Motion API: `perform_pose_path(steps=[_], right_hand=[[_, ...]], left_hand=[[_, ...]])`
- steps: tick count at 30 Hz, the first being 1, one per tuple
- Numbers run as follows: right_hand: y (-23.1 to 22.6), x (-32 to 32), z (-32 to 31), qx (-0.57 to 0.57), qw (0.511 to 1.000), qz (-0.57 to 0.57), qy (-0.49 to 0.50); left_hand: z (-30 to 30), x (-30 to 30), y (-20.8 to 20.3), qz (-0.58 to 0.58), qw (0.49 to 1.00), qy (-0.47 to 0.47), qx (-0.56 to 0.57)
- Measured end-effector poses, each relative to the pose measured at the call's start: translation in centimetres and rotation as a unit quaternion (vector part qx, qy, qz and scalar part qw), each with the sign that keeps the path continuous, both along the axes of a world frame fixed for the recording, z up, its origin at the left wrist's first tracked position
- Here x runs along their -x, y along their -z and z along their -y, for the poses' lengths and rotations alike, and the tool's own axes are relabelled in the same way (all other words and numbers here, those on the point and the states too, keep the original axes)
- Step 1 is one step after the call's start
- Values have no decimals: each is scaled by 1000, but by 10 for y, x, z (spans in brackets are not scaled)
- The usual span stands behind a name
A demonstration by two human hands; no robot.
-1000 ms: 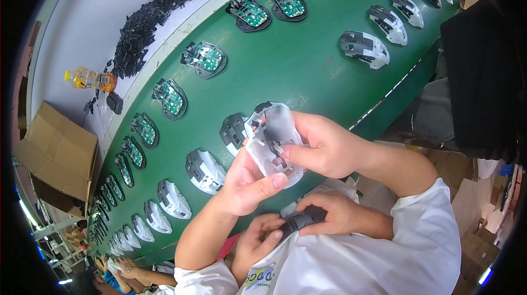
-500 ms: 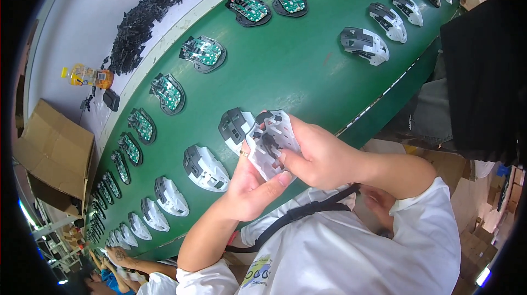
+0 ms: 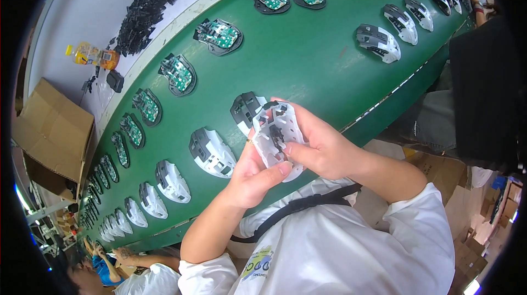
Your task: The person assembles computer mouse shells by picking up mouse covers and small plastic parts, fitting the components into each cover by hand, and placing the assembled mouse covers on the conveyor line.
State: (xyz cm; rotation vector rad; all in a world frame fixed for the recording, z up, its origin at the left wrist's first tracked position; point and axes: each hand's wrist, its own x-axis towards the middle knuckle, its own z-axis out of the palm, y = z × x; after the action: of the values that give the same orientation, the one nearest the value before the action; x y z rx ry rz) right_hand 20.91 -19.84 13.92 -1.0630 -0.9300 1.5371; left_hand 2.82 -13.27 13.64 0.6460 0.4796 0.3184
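A white computer-mouse top shell (image 3: 264,147) is held between both hands above the green belt, its hollow inside turned up. My left hand (image 3: 253,177) grips its near left side, thumb along the lower edge. My right hand (image 3: 317,144) wraps the right side, with the thumb reaching into the shell. A black plastic part (image 3: 276,137) lies inside, close to that thumb. Just beyond the hands, a grey-and-white mouse shell (image 3: 246,109) rests on the belt, partly hidden by the held one. Another shell (image 3: 213,153) sits to the left of my left hand.
On the green belt (image 3: 307,59), mouse bases with green circuit boards (image 3: 218,36) line the far side. Several shells (image 3: 379,42) line the near side. Past the belt's rim are a heap of black parts (image 3: 144,26), a bottle (image 3: 96,56) and a cardboard box (image 3: 55,130). Other people's arms show at both ends.
The held shell has turned so its inside faces up more fully. Both hands keep their grip. The surroundings have shifted up and slightly right in view.
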Motion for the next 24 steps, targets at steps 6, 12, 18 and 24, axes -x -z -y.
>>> perform_pose_path(steps=[6,12,18,24], right_hand=[[-16,7,-2,17,998,-47,32],[-22,12,5,-21,997,67,17],[-30,14,11,-20,996,85,30],[-38,9,11,-62,997,-28,-36]], left_hand=[[5,9,4,9,1000,-8,-11],[14,13,-7,22,996,4,-82],[16,12,-16,21,996,15,-88],[3,27,-6,54,998,30,25]])
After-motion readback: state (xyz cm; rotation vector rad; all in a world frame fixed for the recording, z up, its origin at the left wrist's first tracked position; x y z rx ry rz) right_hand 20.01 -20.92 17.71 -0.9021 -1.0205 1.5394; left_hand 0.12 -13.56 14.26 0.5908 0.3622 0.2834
